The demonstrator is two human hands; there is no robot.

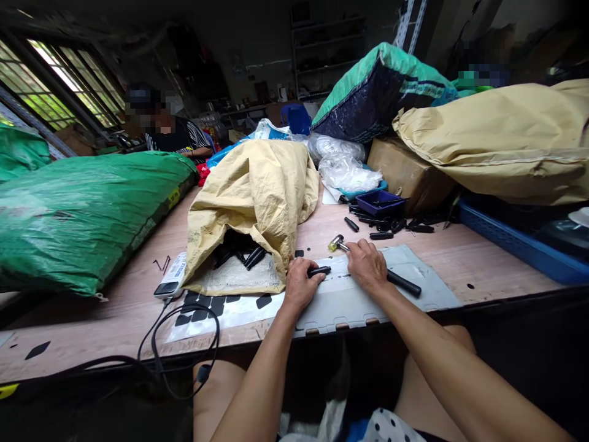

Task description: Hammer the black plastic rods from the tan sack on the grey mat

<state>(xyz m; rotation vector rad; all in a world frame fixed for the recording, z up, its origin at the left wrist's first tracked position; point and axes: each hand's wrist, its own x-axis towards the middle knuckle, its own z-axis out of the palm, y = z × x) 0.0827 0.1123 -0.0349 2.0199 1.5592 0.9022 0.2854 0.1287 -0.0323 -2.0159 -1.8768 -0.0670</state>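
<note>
My left hand [300, 284] is closed around a short black rod [319, 271], holding it flat on a grey foam mat [350, 301] at the table's near edge. My right hand [367, 264] is wrapped round a small hammer: its black handle [404, 283] sticks out to the right and its yellow and silver head [336, 243] lies to the left, just beyond the rod. Both hands rest on the mat, close together.
A tan sack [257, 196] lies open behind my left hand with black rods spilling out. Loose black rods [381, 228] and a blue tray [380, 201] sit farther back right. A green sack [87, 215] fills the left. A phone [169, 283] with cable lies left. Another person [172, 132] sits at the far left.
</note>
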